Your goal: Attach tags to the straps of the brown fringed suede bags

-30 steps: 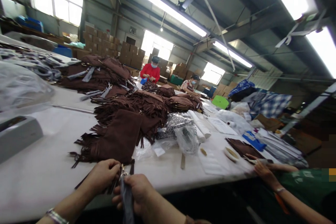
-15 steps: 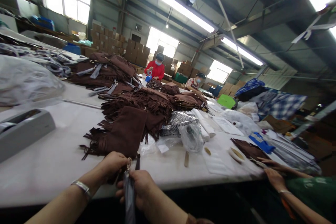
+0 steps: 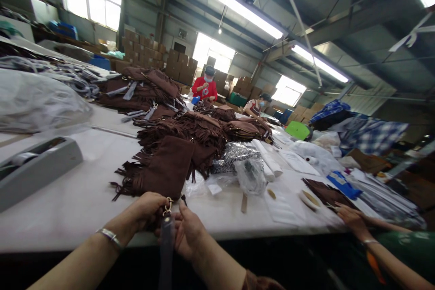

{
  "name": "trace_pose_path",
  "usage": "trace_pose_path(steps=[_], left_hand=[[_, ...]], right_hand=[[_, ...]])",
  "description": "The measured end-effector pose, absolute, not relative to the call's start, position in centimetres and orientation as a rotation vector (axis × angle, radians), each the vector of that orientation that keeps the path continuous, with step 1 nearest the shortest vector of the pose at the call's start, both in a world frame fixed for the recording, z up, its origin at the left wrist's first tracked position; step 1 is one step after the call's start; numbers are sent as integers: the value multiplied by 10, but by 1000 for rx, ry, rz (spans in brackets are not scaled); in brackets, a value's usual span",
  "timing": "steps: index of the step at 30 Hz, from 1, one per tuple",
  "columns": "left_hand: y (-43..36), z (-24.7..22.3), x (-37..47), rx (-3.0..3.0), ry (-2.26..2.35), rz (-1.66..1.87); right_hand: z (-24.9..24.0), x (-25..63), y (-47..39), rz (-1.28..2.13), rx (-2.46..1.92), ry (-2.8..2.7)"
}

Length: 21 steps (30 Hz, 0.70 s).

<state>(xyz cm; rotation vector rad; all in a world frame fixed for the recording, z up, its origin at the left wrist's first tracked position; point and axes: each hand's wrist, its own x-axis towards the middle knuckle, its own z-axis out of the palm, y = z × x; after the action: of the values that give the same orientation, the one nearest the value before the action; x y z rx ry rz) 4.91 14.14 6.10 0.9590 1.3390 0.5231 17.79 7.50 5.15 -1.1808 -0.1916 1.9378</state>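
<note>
A brown fringed bag (image 3: 170, 167) lies on the near part of the table, its fringe toward the left. My left hand (image 3: 149, 208) is closed at its near edge, pinching it beside a gold clasp (image 3: 167, 206). From this clasp a strap (image 3: 166, 244) in a greyish wrapping hangs down past the table edge. My right hand (image 3: 192, 233) is beside the strap, thumb raised and apart, its fingers reaching behind the strap. Close to that thumb shows a small dark tab. What the left fingertips press on is partly hidden.
More brown fringed bags (image 3: 200, 127) are heaped behind. A grey tape dispenser (image 3: 44, 167) stands left, by clear plastic bagging (image 3: 37, 104). A tape roll (image 3: 310, 200) lies right, near a co-worker's hands (image 3: 351, 219) on another brown piece. Two people work across the table.
My right thumb has lifted off the strap and the right fingers have loosened. The clasp now shows more fully. The view has shifted slightly; the bag lies in the same place.
</note>
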Motion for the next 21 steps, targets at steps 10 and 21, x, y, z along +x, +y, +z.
trace_pose_path(steps=[10, 21], left_hand=[[140, 45, 50, 962, 1306, 626], [136, 52, 50, 931, 1287, 595]], right_hand=[[44, 170, 53, 1712, -1238, -302], [43, 160, 91, 1574, -1420, -408]])
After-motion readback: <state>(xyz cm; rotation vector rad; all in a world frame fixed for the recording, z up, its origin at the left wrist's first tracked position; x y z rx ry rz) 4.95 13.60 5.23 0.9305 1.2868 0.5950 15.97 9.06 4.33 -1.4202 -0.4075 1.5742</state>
